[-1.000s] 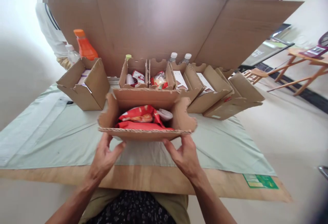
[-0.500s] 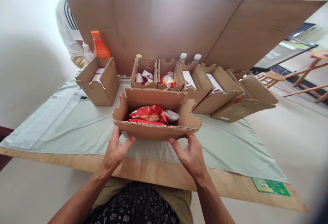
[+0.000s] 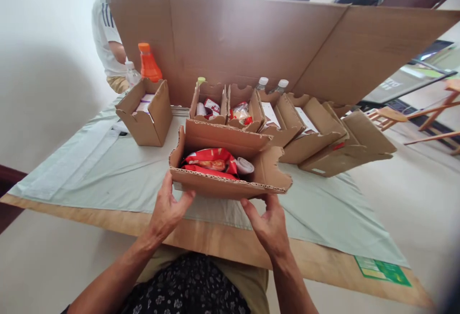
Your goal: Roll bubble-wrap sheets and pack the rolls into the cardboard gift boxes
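An open-topped cardboard box (image 3: pixel 226 188) is held between my two hands at the middle of the table, its right end a little lower in view. Inside lie a red snack packet (image 3: pixel 212 161) and a pale rolled item (image 3: pixel 245 165) whose kind I cannot make out. My left hand (image 3: pixel 171 207) grips the box's lower left corner, thumb against the near wall. On the lower right, my right hand (image 3: pixel 268 218) holds it the same way. The other fingers of both hands are partly hidden by the box.
Behind stand several cardboard boxes (image 3: pixel 283 137) in a row, some leaning right. Another box (image 3: pixel 158 122) is at left, near an orange bottle (image 3: pixel 150 67). A tall cardboard panel (image 3: pixel 233 41) closes off the back, with a person (image 3: pixel 108 41) beyond it. Green cloth (image 3: pixel 89 175) covers the table.
The whole view has shifted, so things appear slightly further right and tilted. Both hands keep their hold on the box, which shows little movement of its own.
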`<state>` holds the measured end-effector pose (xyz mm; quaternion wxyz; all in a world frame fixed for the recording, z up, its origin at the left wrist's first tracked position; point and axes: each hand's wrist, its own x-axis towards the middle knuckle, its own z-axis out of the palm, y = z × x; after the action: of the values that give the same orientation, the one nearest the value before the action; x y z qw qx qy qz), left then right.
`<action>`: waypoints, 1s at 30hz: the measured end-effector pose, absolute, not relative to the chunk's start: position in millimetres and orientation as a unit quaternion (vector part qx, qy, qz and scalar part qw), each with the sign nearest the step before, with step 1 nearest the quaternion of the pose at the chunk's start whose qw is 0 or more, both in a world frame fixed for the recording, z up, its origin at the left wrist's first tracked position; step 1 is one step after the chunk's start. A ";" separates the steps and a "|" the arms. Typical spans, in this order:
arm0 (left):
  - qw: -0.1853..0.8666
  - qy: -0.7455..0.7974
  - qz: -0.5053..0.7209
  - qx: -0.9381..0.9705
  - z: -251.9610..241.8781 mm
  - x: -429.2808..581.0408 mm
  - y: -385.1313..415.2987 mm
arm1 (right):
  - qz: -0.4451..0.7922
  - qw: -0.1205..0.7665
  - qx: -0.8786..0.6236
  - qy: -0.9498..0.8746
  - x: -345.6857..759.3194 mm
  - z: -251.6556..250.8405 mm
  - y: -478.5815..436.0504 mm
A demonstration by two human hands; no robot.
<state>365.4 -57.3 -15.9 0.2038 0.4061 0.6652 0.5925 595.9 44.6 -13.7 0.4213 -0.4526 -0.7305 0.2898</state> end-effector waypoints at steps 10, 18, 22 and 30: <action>0.243 0.683 0.584 0.366 -32.8 364.1 -69.6 | 0.280 0.413 -0.455 -0.738 589.2 -27.0 46.4; 0.166 0.710 0.606 0.317 -58.9 330.1 -105.7 | 0.327 0.361 -0.350 -0.800 522.6 -38.6 70.1; 0.153 0.725 0.601 0.300 -68.2 341.1 -116.9 | 0.337 0.328 -0.326 -0.820 500.6 -33.5 91.7; 0.173 0.761 0.555 0.289 -92.7 367.6 -152.7 | 0.356 0.308 -0.268 -0.840 444.6 -40.8 124.5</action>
<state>367.6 -152.7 -92.7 0.1728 0.2893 0.7607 0.5548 444.6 124.5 -40.8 0.3085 -0.2682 -0.8402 0.3564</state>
